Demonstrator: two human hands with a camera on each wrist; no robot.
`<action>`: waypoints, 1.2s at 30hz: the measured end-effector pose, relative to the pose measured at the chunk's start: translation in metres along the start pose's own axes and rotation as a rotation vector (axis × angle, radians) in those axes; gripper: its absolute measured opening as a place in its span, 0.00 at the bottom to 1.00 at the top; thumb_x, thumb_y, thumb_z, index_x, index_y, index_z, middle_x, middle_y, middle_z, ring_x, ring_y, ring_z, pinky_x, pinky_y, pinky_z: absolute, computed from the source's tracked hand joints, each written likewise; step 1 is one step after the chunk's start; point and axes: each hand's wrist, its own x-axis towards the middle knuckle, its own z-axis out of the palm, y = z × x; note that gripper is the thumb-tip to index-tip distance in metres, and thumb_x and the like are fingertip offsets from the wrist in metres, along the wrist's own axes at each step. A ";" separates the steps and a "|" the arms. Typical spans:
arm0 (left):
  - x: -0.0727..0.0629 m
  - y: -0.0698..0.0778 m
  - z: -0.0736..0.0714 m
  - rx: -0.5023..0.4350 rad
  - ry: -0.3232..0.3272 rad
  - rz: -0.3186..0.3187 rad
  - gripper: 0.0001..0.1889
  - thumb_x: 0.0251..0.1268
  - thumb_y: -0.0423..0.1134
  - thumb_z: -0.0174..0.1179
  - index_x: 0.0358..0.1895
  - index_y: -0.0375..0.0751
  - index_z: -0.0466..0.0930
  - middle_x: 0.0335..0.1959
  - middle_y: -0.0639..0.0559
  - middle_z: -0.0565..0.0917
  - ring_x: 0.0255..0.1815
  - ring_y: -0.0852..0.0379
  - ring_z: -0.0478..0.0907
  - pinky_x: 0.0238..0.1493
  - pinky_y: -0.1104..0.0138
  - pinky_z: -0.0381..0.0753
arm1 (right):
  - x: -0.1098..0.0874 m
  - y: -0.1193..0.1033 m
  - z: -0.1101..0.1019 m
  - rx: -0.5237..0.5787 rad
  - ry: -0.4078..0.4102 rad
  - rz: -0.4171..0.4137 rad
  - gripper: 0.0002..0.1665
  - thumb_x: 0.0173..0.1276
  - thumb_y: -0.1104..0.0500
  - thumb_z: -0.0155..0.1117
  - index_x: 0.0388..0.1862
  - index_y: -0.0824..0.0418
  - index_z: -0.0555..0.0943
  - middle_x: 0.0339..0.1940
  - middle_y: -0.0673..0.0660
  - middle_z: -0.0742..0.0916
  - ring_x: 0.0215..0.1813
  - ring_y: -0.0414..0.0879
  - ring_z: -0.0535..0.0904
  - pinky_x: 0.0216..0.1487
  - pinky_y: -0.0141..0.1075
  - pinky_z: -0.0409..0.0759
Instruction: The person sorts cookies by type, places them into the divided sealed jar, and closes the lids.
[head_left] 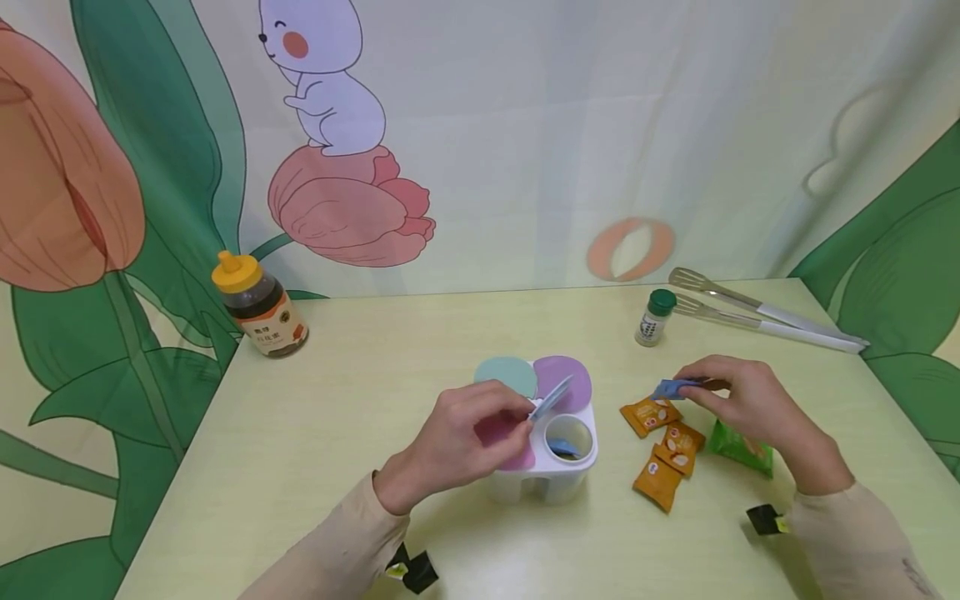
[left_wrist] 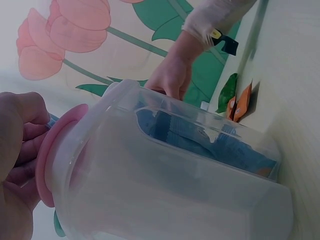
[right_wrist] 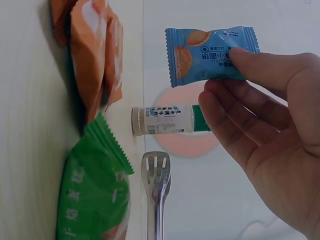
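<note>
A white box with several round coloured lids, a four-part storage container point(head_left: 551, 483), stands at the table's middle. My left hand point(head_left: 472, 433) pinches its light blue lid point(head_left: 555, 397), tilted up beside the uncovered round opening point(head_left: 567, 438). Blue packets point(left_wrist: 200, 140) show through the clear wall of that compartment. Teal point(head_left: 506, 377), purple point(head_left: 566, 379) and pink point(left_wrist: 47, 165) lids cover the others. To the right, my right hand point(head_left: 742, 400) holds a blue biscuit packet point(right_wrist: 207, 55) between thumb and fingers, above several orange packets point(head_left: 657, 479).
A green packet point(head_left: 738, 448) lies under the right hand. Behind it stand a green-capped shaker bottle point(head_left: 655, 318) and metal tongs point(head_left: 765, 321). A yellow-capped honey bottle point(head_left: 270, 312) is at the back left, before a printed curtain point(head_left: 510, 150).
</note>
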 end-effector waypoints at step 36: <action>0.001 0.000 0.001 0.003 0.008 0.013 0.07 0.53 0.28 0.65 0.37 0.37 0.84 0.32 0.50 0.86 0.33 0.63 0.81 0.40 0.77 0.82 | 0.007 -0.059 -0.020 0.075 0.120 -0.181 0.17 0.50 0.69 0.76 0.39 0.53 0.86 0.33 0.43 0.88 0.34 0.31 0.80 0.37 0.17 0.77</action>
